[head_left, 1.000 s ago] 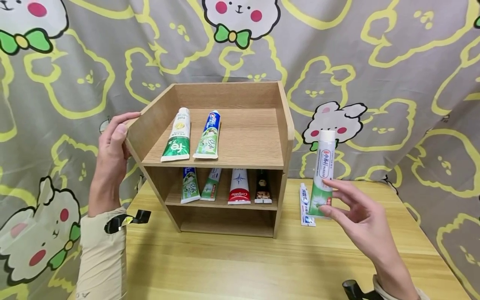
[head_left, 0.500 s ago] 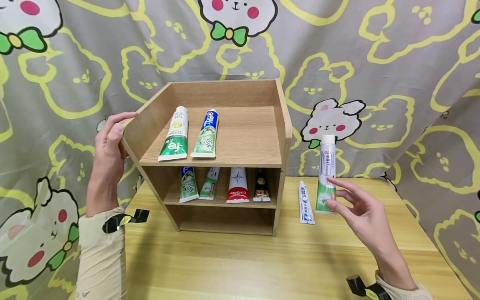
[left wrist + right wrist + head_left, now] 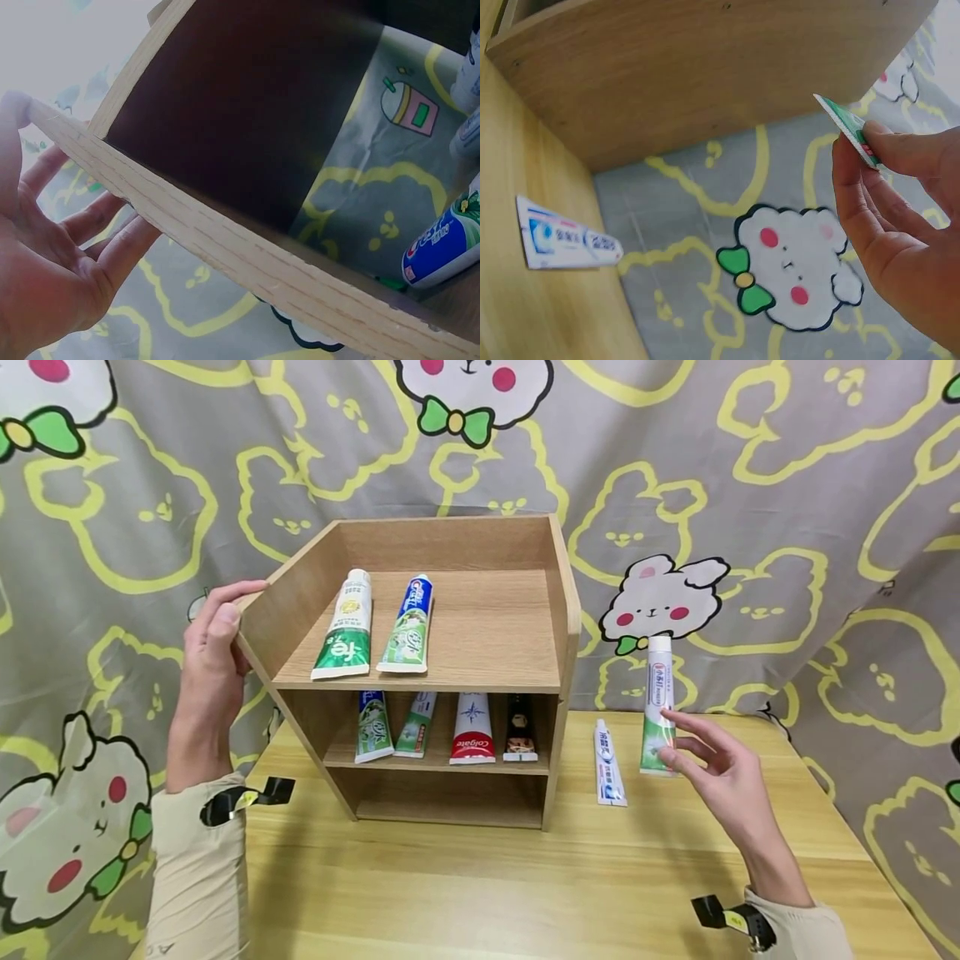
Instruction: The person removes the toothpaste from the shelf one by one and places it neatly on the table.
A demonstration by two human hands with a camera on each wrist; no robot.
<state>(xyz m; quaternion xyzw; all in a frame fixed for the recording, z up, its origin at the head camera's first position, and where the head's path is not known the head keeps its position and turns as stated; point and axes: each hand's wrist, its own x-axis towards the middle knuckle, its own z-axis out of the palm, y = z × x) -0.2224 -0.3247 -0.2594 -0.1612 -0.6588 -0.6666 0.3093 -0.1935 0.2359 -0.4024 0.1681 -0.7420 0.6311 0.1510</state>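
Note:
My right hand [image 3: 723, 777] pinches a white and green toothpaste tube [image 3: 657, 697] by its lower end, cap up, to the right of the shelf and above the table. In the right wrist view the tube's flat green end [image 3: 849, 131] shows between thumb and fingers. With thumb and fingers on either side, my left hand [image 3: 213, 664] grips the upper left side panel of a small wooden shelf [image 3: 495, 635]; the left wrist view shows this panel edge [image 3: 225, 247] close up. A white and blue toothpaste tube [image 3: 609, 767] lies on the table between the shelf and my right hand.
On the shelf's top lie a green and white tube [image 3: 347, 627] and a blue and green tube [image 3: 408, 627]. Several more tubes, including a red and white Colgate tube [image 3: 472, 731], are on the middle level. Behind the wooden table [image 3: 450, 885] hangs a patterned curtain [image 3: 480, 468].
My right hand has moved a little right and down with the toothpaste tube, which has turned more upright. The left hand stays on the shelf panel. The head view has shifted slightly.

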